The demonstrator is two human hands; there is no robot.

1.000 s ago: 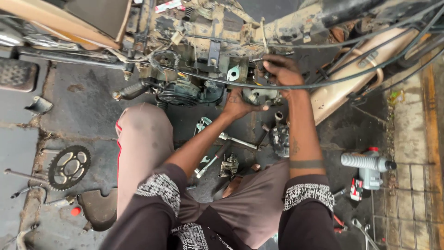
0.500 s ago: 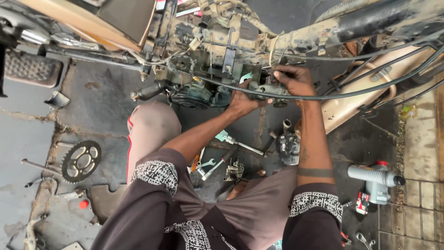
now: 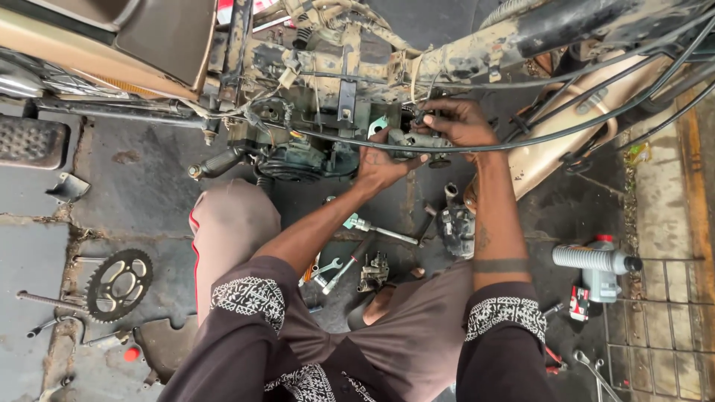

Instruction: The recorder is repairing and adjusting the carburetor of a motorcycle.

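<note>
While the person sits on the floor (image 3: 149, 201) with legs bent, both hands reach up to a muddy motorbike (image 3: 350, 67) at 12 o'clock. The left hand (image 3: 380, 165) is curled around a small grey metal part (image 3: 413, 141) from below, with the thumb up on one side. The right hand (image 3: 458, 119) grips the same part from above, and its fingers (image 3: 432, 110) are bent and pinch at the top of it. The part sits just under the bike frame, a little right of the middle, and a black cable (image 3: 536, 138) runs across in front of it.

A tan tank (image 3: 555, 141) lies at 2 o'clock, leaning on the floor beside the bike. Below the hands, near the middle, lie a ratchet (image 3: 372, 227), two spanners (image 3: 328, 269) and a small metal block (image 3: 375, 272). Another grey engine piece (image 3: 456, 223) rests just left of the right arm. At 3 o'clock a grey oil bottle (image 3: 592, 259) lies on its side on another bottle (image 3: 599, 286). At 8 o'clock a toothed sprocket (image 3: 119, 284) lies flat on the floor, with a long bolt (image 3: 48, 300) just left of it. A foot plate (image 3: 33, 141) sticks out at 9 o'clock. The person wears dark sleeves (image 3: 249, 298) with white patterns.
</note>
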